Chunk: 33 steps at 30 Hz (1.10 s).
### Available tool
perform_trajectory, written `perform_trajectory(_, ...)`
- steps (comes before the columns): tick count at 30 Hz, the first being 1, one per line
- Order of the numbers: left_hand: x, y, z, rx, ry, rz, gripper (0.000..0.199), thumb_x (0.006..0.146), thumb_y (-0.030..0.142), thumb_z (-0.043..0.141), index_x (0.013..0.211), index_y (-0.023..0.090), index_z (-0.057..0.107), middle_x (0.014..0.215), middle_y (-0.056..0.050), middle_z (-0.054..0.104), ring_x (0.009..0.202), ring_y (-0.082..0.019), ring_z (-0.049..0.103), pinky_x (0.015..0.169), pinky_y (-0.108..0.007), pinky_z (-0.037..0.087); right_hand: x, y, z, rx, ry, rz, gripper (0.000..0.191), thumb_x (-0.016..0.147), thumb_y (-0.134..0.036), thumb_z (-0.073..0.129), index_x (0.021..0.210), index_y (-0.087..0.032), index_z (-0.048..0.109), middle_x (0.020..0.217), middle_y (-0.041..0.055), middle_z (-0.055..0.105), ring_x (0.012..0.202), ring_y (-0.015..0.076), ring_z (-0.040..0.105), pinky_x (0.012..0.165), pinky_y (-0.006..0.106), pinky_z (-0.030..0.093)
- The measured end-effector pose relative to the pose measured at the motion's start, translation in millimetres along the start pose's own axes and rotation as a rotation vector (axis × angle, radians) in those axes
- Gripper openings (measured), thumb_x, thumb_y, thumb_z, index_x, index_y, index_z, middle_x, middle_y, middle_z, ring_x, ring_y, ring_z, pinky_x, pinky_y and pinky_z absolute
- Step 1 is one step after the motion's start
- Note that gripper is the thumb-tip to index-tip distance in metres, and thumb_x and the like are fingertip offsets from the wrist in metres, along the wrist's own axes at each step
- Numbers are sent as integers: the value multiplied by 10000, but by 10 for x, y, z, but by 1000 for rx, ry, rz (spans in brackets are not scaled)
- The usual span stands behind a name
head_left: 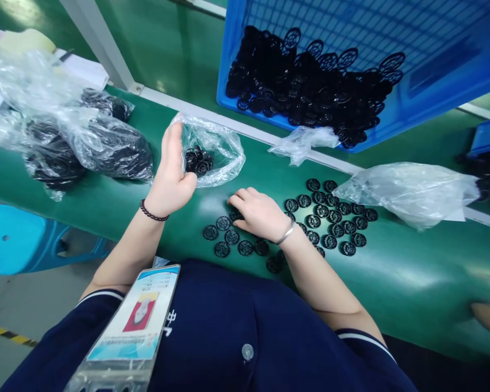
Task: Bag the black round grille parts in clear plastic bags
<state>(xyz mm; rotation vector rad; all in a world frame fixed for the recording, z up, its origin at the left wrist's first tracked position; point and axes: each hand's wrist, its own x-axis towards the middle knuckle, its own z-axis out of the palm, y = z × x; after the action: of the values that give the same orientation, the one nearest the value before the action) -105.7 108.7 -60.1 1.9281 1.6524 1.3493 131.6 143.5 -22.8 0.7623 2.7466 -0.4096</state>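
I count roughly thirty loose wheels, one open bag, at least three filled bags, two other plastic bags, two crates (wheels inside too many to count), one stool, and on me one badge, one bracelet, one bangle.

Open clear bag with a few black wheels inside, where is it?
In the head view, the open clear bag is left of centre on the green table, touching the left hand.

Both forearms extend ahead of torso; left hand forward-left of it, fingers straight, thumb apart; right hand forward-right, palm down, fingers bent
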Motion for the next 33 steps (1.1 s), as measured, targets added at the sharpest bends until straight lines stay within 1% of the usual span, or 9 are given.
perform_trajectory(7,54,98,-5,-57,-72,-20,791,851,373,557,1517,303,136,1607,1,177,1504,-326,73,1261,-465,86,24,-191,95,16,-42,-62,232,869,-178,559,1096,-160,598,1107,130,552,941,242,523,731,324,466)
perform_trajectory(11,35,91,-35,-39,-55,-21,799,839,362,569,1516,299,149,1600,-12,198,1501,-333,92,1255,-473,108,88,-363,133,13,-94,-117,225,875,-124,493,1064,-158,612,1107,137,555,938,250,530,701,320,474)
perform_trajectory(15,-1,60,-37,-13,-28,27,787,850,357,562,1517,304,147,1604,-19,173,1497,-353,93,1244,-510,113,109,-329,93,-1,-81,-111,240,834,-69,505,1036,-137,614,1042,139,573,926,252,525,710,331,487)
perform_trajectory(17,-9,60,-29,3,-26,44,780,859,357,550,1519,299,136,1608,-29,158,1496,-360,87,1238,-529,113,108,-276,-23,40,0,-152,215,827,-80,527,1017,-127,616,1025,138,573,921,247,518,756,353,496)
perform_trajectory(22,-11,114,21,4,-57,65,802,862,345,546,1523,298,93,1617,-34,131,1498,-351,82,1237,-527,112,174,-180,-366,191,508,-201,295,906,-172,500,1195,-143,548,1196,150,530,1104,281,479,924,463,458)
perform_trajectory(24,-16,135,42,-5,-50,81,810,862,325,543,1525,303,80,1619,-31,118,1498,-351,80,1236,-532,120,167,-124,-397,193,613,-174,354,913,-219,530,1262,-171,498,1260,143,505,1151,287,470,938,477,446)
perform_trajectory(26,-25,141,49,-9,-30,94,812,862,301,539,1528,306,74,1622,-30,107,1498,-354,75,1236,-533,119,92,-49,-334,142,545,-109,332,898,-247,580,1217,-179,517,1204,129,544,1088,280,511,886,442,461)
perform_trajectory(30,-21,100,28,-36,-32,92,809,864,277,531,1531,323,75,1625,-5,97,1502,-347,32,1244,-520,89,-170,86,-27,-27,114,12,276,809,-227,704,1052,-169,584,1017,102,619,913,242,547,738,337,430)
perform_trajectory(33,10,65,22,-60,-75,84,828,854,267,540,1534,312,69,1624,3,107,1504,-337,21,1252,-492,85,-304,99,183,-80,11,46,333,761,-214,750,1056,-165,603,1037,109,626,939,248,522,744,326,395)
